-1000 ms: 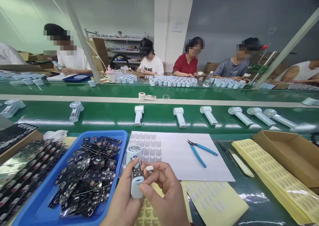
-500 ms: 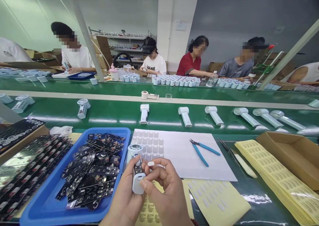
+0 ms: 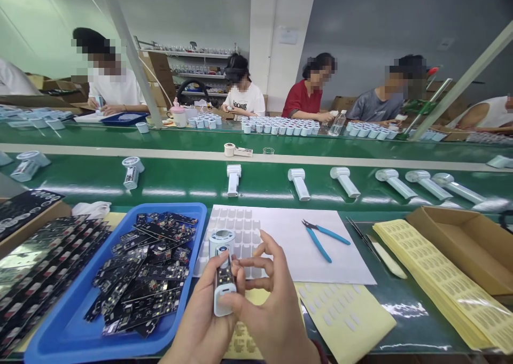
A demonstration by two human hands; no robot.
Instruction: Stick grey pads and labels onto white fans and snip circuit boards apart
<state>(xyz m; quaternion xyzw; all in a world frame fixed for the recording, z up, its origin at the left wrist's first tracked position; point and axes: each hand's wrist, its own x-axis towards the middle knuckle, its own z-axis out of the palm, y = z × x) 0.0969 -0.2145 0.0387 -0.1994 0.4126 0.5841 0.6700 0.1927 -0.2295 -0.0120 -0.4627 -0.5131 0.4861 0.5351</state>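
A light-blue handheld fan (image 3: 225, 294) with a round head and a bare black circuit board in its handle is gripped in my left hand (image 3: 206, 313). Its slotted handle end points toward me. My right hand (image 3: 272, 294) closes on that handle from the right, thumb against the end and curled fingers at the side. The right index finger is raised; a whitish bit seems to show at its tip, too unclear to name. Under the hands lies a yellow sheet (image 3: 242, 340) of cut-outs, partly hidden. Behind the fan is a white sheet (image 3: 280, 246) with grey pads.
Left, a blue tray (image 3: 76, 326) holds loose circuit boards (image 3: 140, 270), beside stacked board panels (image 3: 44, 278). Blue-handled cutters (image 3: 320, 241), tweezers (image 3: 363, 235), yellow sticker sheets (image 3: 436, 284) and a cardboard box (image 3: 465, 252) lie right. Several fans (image 3: 298, 185) rest on the green belt (image 3: 264, 185); co-workers sit beyond.
My right index finger has lifted, and the small white oval piece at my right fingers no longer shows plainly. The fan has turned slightly, with my thumb still at its end.
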